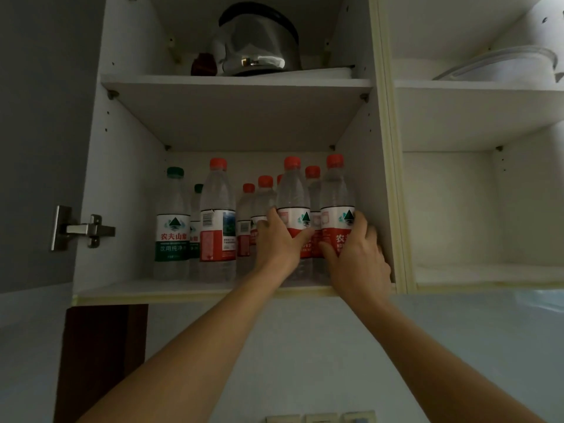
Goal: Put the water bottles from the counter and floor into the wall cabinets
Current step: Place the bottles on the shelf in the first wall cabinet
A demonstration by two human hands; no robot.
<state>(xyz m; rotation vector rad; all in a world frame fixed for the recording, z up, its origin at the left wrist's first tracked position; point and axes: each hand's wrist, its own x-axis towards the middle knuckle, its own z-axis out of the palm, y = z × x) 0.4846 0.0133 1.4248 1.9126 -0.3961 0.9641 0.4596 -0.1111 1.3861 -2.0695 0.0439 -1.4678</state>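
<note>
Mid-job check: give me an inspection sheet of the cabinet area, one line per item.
Surface: lower shelf of the left wall cabinet, carrying upright bottles.
Job's things: green-capped bottle at front left, red-capped bottle beside it, more red caps behind; two front bottles at right, left-held bottle and right-held bottle.
Clutter: metal kettle on the upper shelf; a white lidded pot in the right cabinet.
Grips: left hand and right hand each wrapped round a bottle.
Cables: nothing seen.
Surroundings: door hinge at left; wall switches below.
</note>
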